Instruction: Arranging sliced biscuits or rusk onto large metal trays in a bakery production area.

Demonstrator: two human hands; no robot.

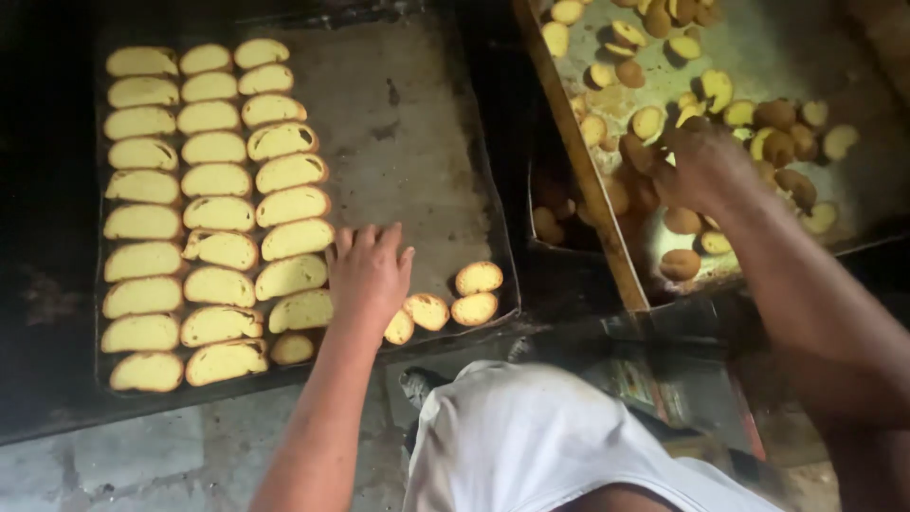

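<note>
Nearest the camera, a white garment covers the person's lap, with a patch of grey stone floor to its left. Both forearms reach forward from here.

The left hand lies palm down on a dark baking tray, fingers spread and flat, gripping nothing. Its fingertips sit just beside the right-hand column of sliced bread pieces, touching or nearly touching the slice in front of it. By the wrist, along the tray's near edge, four loose round slices lie in a small cluster, apart from the rows.

The left half of the tray carries three neat columns of pale yellow bread slices with browned crusts, laid flat and close together, running from the near edge to the far edge. The right half of the tray is bare, stained metal.

Further right, past a dark gap, stands a second tray with a wooden side rail. The right hand is down among a loose heap of slices there, fingers curled downward into the pile; whether it grips a piece I cannot tell. Slices here lie scattered at all angles, some cut face up, some brown crust up, thinning out towards the far corner of that tray.
</note>
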